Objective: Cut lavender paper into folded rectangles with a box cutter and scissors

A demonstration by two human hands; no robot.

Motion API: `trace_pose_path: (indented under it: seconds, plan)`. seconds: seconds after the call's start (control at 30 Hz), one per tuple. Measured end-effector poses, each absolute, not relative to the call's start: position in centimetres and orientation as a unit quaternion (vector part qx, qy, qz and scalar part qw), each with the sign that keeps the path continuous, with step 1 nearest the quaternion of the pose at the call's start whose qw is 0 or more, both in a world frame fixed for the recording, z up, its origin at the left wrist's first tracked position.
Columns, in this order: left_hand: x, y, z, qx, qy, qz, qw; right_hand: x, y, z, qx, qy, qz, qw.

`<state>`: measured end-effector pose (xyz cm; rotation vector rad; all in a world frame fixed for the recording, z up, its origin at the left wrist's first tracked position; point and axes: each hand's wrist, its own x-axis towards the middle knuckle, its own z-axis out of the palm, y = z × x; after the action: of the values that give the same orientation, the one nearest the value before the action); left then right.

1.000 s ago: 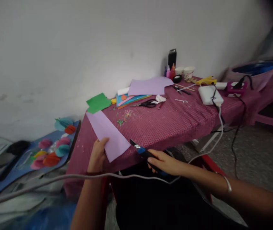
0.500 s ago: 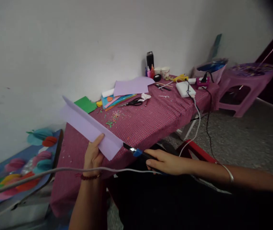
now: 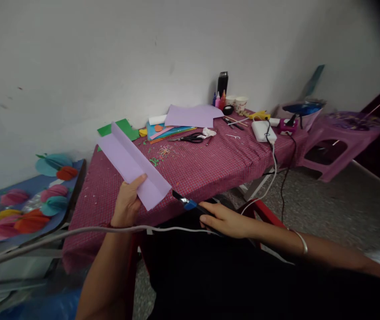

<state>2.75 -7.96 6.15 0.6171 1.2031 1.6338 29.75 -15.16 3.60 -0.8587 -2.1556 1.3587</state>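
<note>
A folded sheet of light purple paper point(image 3: 133, 162) is pinched in my left hand point(image 3: 128, 200), thumb on top, over the table's left front. My right hand point(image 3: 225, 220) is wrapped round the handle of a utility knife point(image 3: 189, 204) with a black blade and a blue slider. The blade's tip lies close to the paper's near right corner; a narrow gap seems to show between them. Farther back on the checked red cloth point(image 3: 210, 164) are small paper scraps point(image 3: 163, 153) and black-handled scissors point(image 3: 191, 138).
Purple sheets point(image 3: 193, 116) and green paper point(image 3: 119, 129) lie by the wall. A white power box point(image 3: 263, 132) with cables sits on the right. A grey cable point(image 3: 76, 231) crosses in front of me. Paper ornaments point(image 3: 33, 220) rest at left; a pink stool point(image 3: 339, 138) stands right.
The view has shifted a little. The knife blade, which was at the paper's corner, is now slightly apart from it. Both hands keep their holds.
</note>
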Motion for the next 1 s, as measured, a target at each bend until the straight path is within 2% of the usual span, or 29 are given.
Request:
trace_pose_path:
  seconds: [1.0]
  plan:
    - [2.75,-8.40,6.05,0.266,0.496,0.683,0.465,29.74,-14.92,3.21,-0.323,-0.792,0.480,0.196]
